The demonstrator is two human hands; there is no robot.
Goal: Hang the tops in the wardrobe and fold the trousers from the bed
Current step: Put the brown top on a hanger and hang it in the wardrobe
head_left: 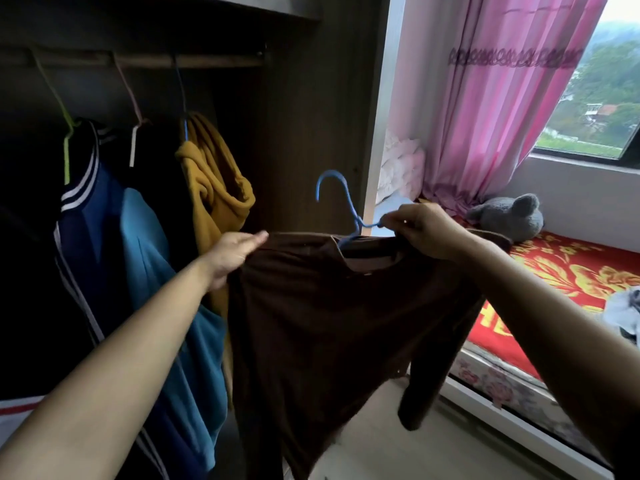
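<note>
Hanging rail (pixel 138 59): wooden, inside the wardrobe (pixel 311 133); I see a navy white-striped jacket (pixel 83 216), a light blue top (pixel 145 244) and a mustard hoodie (pixel 214 181) on it.
Left hand (pixel 232 254): flat, fingers straight, against one shoulder of the dark brown long-sleeved top (pixel 329 323).
Top: on a blue plastic hanger (pixel 349 202), held before the wardrobe, hook clear of the rail.
Right hand (pixel 426 230): pinching the hanger's arm at the other shoulder.
Bed (pixel 571 271): red-and-gold cover, grey plush toy (pixel 509 218) on it.
</note>
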